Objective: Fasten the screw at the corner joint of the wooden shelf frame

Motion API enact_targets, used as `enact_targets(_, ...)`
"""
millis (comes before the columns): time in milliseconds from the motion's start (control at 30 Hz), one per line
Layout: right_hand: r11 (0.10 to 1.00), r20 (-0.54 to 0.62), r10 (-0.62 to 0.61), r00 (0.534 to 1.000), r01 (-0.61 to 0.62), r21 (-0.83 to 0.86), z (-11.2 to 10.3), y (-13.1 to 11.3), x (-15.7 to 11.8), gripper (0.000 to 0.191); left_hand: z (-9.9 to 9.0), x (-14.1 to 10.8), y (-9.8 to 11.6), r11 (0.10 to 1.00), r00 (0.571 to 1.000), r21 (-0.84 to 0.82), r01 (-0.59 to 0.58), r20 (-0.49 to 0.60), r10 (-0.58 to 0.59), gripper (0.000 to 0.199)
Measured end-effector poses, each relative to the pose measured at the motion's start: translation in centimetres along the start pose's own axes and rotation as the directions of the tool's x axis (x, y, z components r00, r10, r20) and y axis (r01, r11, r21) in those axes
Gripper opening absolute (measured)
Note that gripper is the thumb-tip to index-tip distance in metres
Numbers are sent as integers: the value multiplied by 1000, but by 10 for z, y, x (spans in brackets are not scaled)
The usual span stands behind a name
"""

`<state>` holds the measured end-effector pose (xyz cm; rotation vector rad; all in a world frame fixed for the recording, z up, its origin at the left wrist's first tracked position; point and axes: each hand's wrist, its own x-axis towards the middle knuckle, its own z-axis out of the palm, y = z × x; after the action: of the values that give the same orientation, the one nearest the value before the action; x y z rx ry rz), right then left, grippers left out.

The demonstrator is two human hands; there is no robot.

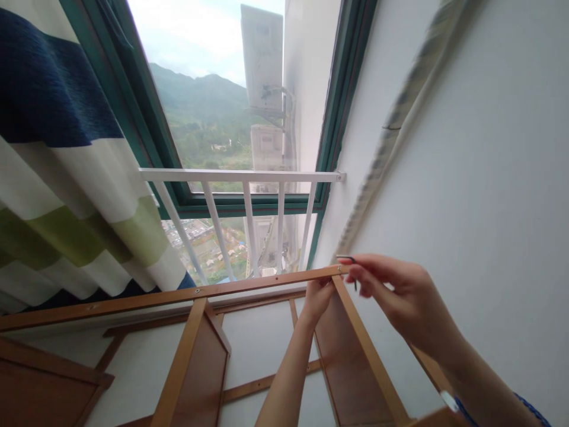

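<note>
My right hand pinches a dark L-shaped hex key between thumb and fingers. The key is beside the right end of a long wooden rail, close to a bolt in it. Whether its tip touches the bolt I cannot tell. Just below that end, my left hand is curled against the joint where a wooden upright meets the rail. Its fingertips are partly hidden by the wood.
A second wooden upright joins the rail on the left. Beyond the rail are a white window guard and a green-framed window. A striped curtain hangs at left, and a white wall with a covered pipe rises at right.
</note>
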<state>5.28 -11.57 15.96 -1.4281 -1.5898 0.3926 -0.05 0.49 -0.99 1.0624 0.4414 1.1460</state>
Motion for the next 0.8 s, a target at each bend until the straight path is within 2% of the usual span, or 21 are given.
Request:
enact_targets(33,964,-20,-89,996,81,-253,-3,16,9,20,0,0,-1,1000,1000,-2,4,4,-4,20)
enact_targets(67,881,60,-97,993,114,-459,-6,30,18,21,0,1,-1,1000,1000,-6,10,9,-10,20)
enact_targets(100,802,182,-48,982,146,-579,-8,42,24,23,0,1,-2,1000,1000,-10,16,10,-16,21)
enact_targets(133,773,229,-17,973,158,-615,-9,52,29,23,0,1,-2,1000,1000,-14,20,10,-20,22)
enact_targets(200,742,289,37,957,167,-649,-8,67,35,25,1,2,-2,999,1000,-20,28,14,-27,22)
enact_targets(333,719,312,74,947,166,-675,-2,79,38,26,2,1,1,999,999,-19,34,24,-33,23)
enact_targets(533,695,321,105,941,162,-701,-2,82,39,27,1,2,0,999,999,-20,28,37,-28,22)
enact_targets(800,705,337,124,933,156,-691,-1,83,37,29,2,1,2,999,998,-43,26,51,-24,26)
